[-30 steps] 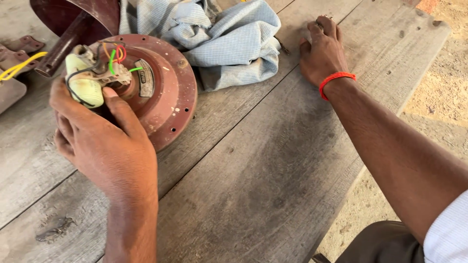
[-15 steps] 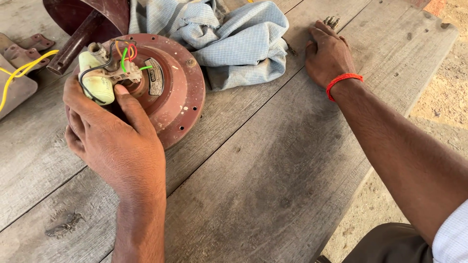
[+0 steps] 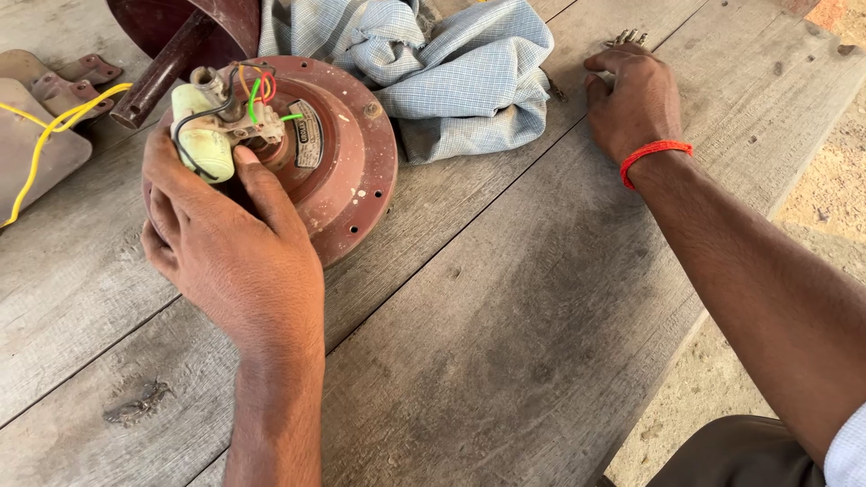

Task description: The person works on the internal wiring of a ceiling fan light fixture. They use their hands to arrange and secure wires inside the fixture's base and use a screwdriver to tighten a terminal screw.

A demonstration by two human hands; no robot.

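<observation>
Reddish-brown motor housing (image 3: 347, 167) lies under left hand (image 3: 230, 257), fingers gripping its pale capacitor (image 3: 203, 135); right hand (image 3: 636, 104), well apart, curls over small metal pieces (image 3: 625, 38)

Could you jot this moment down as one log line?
left hand: grips pale capacitor on reddish motor housing | right hand: rests on wooden table beside checked cloth

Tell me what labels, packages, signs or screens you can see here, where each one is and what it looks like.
Label: one small rounded rectangular plate, pale with dark print, on top of the reddish-brown round motor housing, just right of the coloured wires and the left hand.
Packages, signs, screens: none in view.
</observation>
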